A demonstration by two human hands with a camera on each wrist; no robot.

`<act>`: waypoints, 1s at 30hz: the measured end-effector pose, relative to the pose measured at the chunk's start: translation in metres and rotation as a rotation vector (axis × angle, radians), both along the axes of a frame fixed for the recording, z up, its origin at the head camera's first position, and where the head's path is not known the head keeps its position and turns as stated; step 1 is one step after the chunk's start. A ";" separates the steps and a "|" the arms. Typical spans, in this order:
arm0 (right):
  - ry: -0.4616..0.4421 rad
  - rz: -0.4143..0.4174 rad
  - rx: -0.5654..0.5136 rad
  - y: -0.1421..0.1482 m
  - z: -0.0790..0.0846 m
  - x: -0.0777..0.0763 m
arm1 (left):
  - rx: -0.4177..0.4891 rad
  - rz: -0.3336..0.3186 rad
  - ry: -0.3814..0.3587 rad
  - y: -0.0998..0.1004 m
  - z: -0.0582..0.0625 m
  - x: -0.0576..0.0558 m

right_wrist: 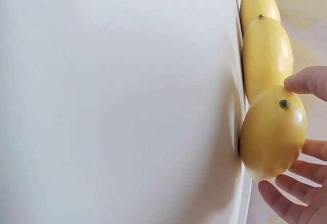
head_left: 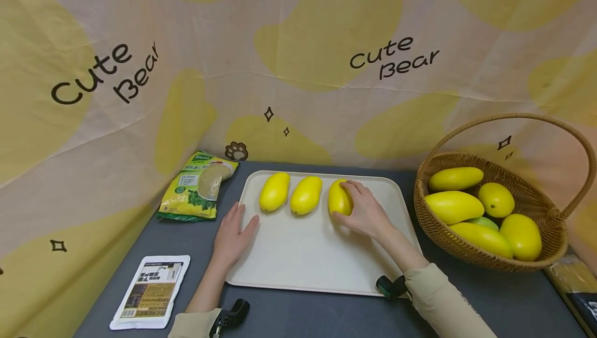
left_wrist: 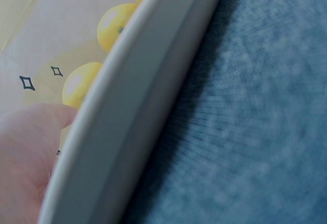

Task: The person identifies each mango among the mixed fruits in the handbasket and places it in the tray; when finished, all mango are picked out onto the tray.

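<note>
Three yellow mangoes lie in a row along the far side of a cream tray (head_left: 298, 260): the left mango (head_left: 274, 192), the middle mango (head_left: 306, 195) and the right mango (head_left: 338, 199). My right hand (head_left: 368, 213) holds the right mango, its thumb on the near side and fingers on the far side. In the right wrist view that mango (right_wrist: 273, 132) touches the tray, with fingertips around it. My left hand (head_left: 233, 237) rests at the tray's left edge, thumb spread over the rim. The left wrist view shows the tray's outer wall (left_wrist: 127, 112) close up.
To the right of the tray stands a wicker basket (head_left: 431, 231) with a tall handle, holding several yellow fruits and a greenish one. A yellow-green Knorr bag (head_left: 193, 187) lies at the back left. Nearer on the left is a white pouch (head_left: 150, 292). A printed cloth hangs behind.
</note>
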State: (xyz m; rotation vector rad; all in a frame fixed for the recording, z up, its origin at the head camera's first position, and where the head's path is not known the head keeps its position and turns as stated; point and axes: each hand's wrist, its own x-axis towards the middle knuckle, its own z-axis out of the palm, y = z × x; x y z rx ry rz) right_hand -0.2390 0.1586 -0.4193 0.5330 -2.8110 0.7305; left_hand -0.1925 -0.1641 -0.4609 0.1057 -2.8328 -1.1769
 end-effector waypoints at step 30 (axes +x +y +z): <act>0.007 -0.015 0.046 -0.006 0.000 0.001 | 0.008 0.002 0.018 -0.001 -0.001 -0.001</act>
